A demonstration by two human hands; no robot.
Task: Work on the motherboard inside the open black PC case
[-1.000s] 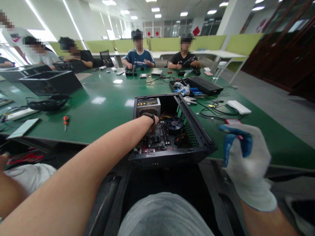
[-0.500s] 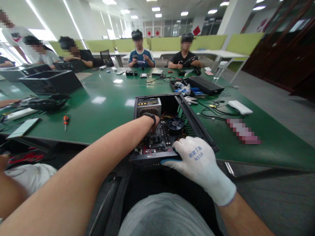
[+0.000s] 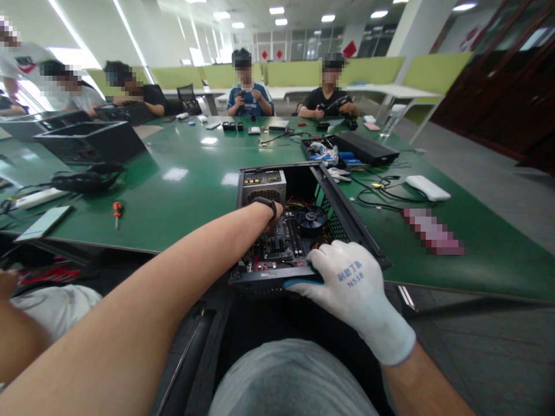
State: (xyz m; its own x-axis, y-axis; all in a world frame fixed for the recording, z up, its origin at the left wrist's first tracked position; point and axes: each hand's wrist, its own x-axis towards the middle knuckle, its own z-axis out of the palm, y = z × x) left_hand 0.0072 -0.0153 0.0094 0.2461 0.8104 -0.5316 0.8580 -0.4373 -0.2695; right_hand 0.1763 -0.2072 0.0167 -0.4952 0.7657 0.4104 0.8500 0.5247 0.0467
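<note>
An open black computer case (image 3: 353,216) lies on the table's near edge. Inside it are a power supply (image 3: 262,180), a motherboard (image 3: 281,245) and a round black cooling fan (image 3: 311,217). My bare left hand (image 3: 276,215), with a dark band at the wrist, reaches down into the case beside the power supply, over the motherboard. Its fingers are mostly hidden, and whatever they touch cannot be made out. My right hand (image 3: 347,271), in a white work glove, grips the case's near rim, thumb outside and fingers over the edge.
On the green table (image 3: 186,190) lie an orange screwdriver (image 3: 117,214), a phone-like slab (image 3: 44,223), black cables (image 3: 373,196), a white pouch-like item (image 3: 428,188) and a black tray (image 3: 364,148) with gloves. Another open case (image 3: 93,144) stands at left. Several people sit around the table.
The view has shifted slightly, so the case and table items appear a little to the right. Both hands keep about the same places on and in the case.
</note>
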